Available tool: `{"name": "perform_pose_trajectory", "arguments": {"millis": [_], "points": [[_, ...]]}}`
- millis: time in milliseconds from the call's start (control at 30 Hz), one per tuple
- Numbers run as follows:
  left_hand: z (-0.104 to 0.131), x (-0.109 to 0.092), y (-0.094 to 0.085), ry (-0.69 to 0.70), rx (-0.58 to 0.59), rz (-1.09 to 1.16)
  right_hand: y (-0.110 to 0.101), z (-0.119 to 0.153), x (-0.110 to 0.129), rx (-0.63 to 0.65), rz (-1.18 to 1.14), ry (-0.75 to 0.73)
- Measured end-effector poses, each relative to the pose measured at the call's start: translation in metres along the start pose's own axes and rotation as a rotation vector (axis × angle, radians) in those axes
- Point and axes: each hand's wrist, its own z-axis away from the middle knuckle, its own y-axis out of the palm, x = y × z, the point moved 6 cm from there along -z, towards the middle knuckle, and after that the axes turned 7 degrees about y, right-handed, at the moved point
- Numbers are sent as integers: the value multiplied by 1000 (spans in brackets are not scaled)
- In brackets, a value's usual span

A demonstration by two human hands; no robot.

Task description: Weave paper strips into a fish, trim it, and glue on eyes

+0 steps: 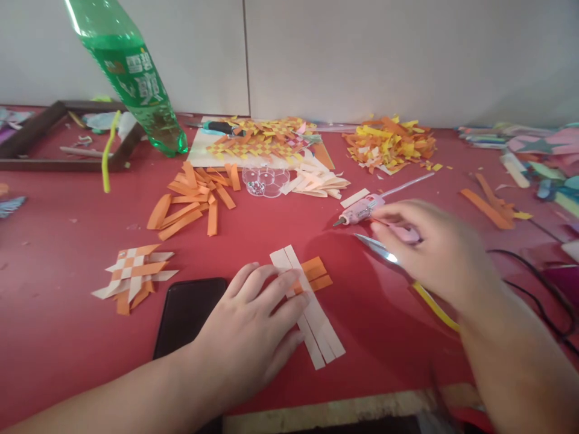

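Observation:
My left hand [253, 322] lies over two pale paper strips [322, 325] set side by side, its fingers stretched out and pressing on them. Short orange strips [318, 273] cross beneath the pale ones and stick out on the right. Over on the right, my right hand [434, 253] has its thumb and fingers closed around a pink hot glue gun [362, 209], whose metal tip points left. A clear glue stick [409, 184] comes out of its back. Just under that hand is a blade-like metal tool [376, 247], partly covered. Left of my left hand sits a woven orange-and-white paper piece [133, 271].
A black phone [190, 307] lies by my left wrist. Farther back are orange strips [183, 202], white strips [319, 179], a clear bead case [266, 182] and a heap of orange-yellow scraps [391, 143]. A green bottle [131, 78] stands beside a dark frame [36, 164]. Black cables [549, 286] run at right.

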Motion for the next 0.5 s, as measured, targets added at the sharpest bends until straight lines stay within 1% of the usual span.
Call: {"name": "perform_pose_trajectory", "arguments": {"millis": [67,133,200,400,500], "points": [[0,1,1,-6,3,1,-6,-8,-26,34,114,150],[0,1,1,-9,2,2,-1,-11,-40,164,171,193],[1,1,0,-6,-6,2,7,-12,-48,234,204,207],[1,1,0,-12,-5,-8,25,-18,-62,271,237,280],[0,1,0,-6,-8,-18,23,-22,-63,229,232,323]]}}
